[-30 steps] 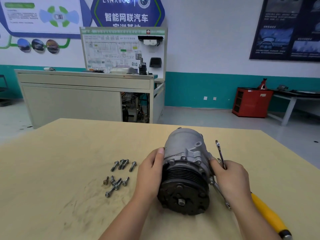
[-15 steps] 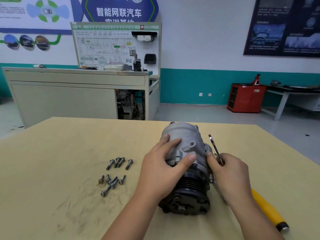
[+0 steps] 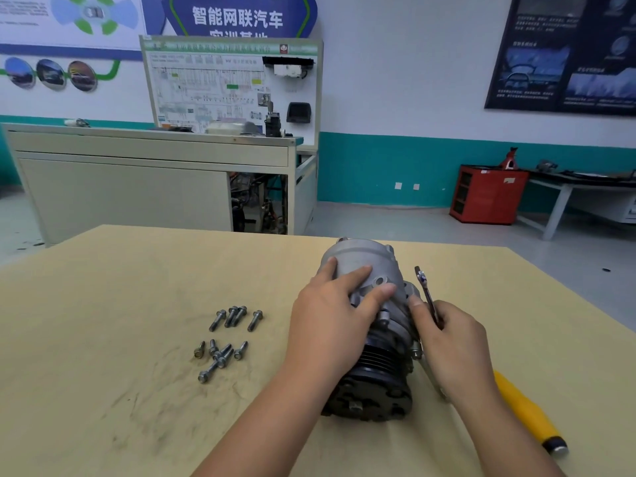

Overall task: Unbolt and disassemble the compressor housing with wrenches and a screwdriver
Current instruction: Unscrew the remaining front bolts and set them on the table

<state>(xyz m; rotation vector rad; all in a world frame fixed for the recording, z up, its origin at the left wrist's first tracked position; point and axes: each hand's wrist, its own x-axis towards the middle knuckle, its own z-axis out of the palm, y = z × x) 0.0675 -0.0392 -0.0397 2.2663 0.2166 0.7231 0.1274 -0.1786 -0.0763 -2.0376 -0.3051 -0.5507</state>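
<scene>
- The tan table (image 3: 103, 287) fills the foreground.
- Behind it, a blue wall sign (image 3: 237, 17) reads "智能网联汽车".
- The compressor (image 3: 361, 253) lies mid-table, black pulley facing the camera.
- The left hand (image 3: 330, 321) rests on its grey housing, fingers spread and straight.
- The right hand (image 3: 454, 346) curls round a wrench (image 3: 425, 290), thumb touching the compressor.
- A yellow-handled screwdriver (image 3: 526, 411) lies by the right forearm.
- Loose bolts (image 3: 255, 320) sit left of the compressor.

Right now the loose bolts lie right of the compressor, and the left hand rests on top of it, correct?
No: the head view shows the bolts left of the compressor. The left hand does rest on top of it.
</scene>
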